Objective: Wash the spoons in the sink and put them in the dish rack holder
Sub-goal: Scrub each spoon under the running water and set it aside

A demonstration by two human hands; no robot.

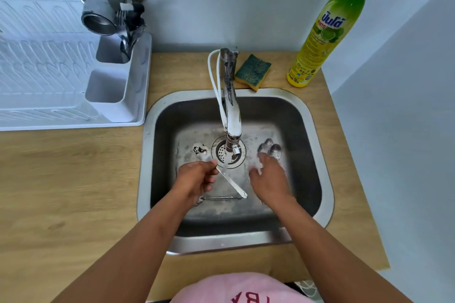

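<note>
Head view looks down on a pink shirt (242,288) at the near edge, with both bare forearms reaching into a steel sink (317,145) set in a wooden counter (61,179). Left hand (194,179) has its fingers curled closed around one spoon (232,183), whose handle slants down toward the right under the tap (232,115). Right hand (269,179) is open with fingers spread and holds nothing; its fingertips reach toward two spoons (270,149) lying together on the sink floor right of the drain (227,152). Another spoon (200,149) lies left of the drain, and a further piece of cutlery (221,197) lies flat near the front of the basin, partly hidden by the left hand. Behind the sink rest a green and yellow sponge (253,71) and a bottle of dish soap (327,32). At far left sits a white dish rack (44,69), its holder (115,76) already containing forks and other cutlery in the back compartment.
</note>
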